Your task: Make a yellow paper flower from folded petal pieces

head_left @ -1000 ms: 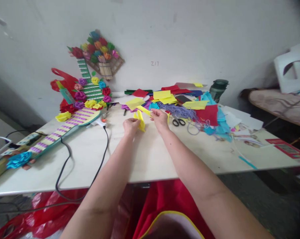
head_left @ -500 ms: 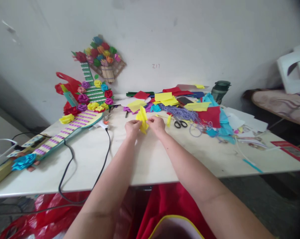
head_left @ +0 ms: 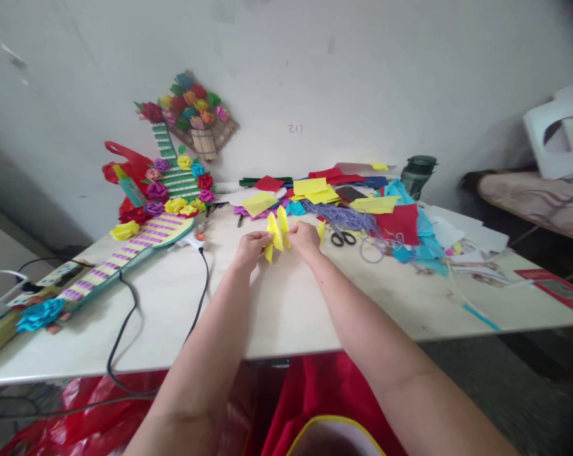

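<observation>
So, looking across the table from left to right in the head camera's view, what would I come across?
Blue paper flower, leftmost yellow flower, white device with black cable, left hand, folded yellow paper, right hand, scissors, dark green bottle, red card.

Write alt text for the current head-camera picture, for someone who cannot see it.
Two bare hands, left and right, hold folded yellow paper above a white table. Black-handled scissors and purple yarn lie to the right; paper flowers decorate a striped green-and-yellow craft piece at left.
</observation>
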Demonstrator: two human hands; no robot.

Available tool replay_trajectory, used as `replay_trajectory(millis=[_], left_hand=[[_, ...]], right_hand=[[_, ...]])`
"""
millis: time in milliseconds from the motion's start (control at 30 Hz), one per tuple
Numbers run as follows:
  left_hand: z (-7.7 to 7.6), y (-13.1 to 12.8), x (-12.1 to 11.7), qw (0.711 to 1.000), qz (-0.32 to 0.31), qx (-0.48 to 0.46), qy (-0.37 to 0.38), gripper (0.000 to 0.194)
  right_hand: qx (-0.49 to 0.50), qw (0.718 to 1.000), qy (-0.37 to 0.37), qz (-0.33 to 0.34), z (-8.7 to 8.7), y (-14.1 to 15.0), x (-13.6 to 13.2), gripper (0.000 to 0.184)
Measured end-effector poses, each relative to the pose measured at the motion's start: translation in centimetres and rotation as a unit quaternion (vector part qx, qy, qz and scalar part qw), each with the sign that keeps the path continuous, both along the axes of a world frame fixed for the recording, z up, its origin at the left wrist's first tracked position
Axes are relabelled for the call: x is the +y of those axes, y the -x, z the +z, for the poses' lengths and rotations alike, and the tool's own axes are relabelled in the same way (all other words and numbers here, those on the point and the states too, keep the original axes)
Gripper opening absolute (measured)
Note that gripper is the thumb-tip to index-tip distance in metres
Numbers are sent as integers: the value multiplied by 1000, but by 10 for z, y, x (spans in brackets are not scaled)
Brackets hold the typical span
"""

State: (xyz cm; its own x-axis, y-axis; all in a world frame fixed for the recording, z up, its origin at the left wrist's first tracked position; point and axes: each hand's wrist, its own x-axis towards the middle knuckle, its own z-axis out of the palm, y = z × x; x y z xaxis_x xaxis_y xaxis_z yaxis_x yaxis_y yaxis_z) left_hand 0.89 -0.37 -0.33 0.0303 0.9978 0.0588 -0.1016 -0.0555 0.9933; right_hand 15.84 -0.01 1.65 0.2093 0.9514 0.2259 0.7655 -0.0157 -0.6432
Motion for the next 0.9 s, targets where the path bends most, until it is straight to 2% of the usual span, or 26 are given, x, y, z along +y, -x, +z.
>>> replay_trajectory(millis=[200,533,900], left_hand=[[1,-3,-3,999,-27,-12,16,34],[7,-6,-7,998,29,31,39,39],[1,-2,-1,997,63,45,25,41]], right_hand=[[-40,999,1,8,3,5,-4,20],[-69,997,-33,33,2,8,-6,16],[-41,994,-59,77,0,8,-7,10]])
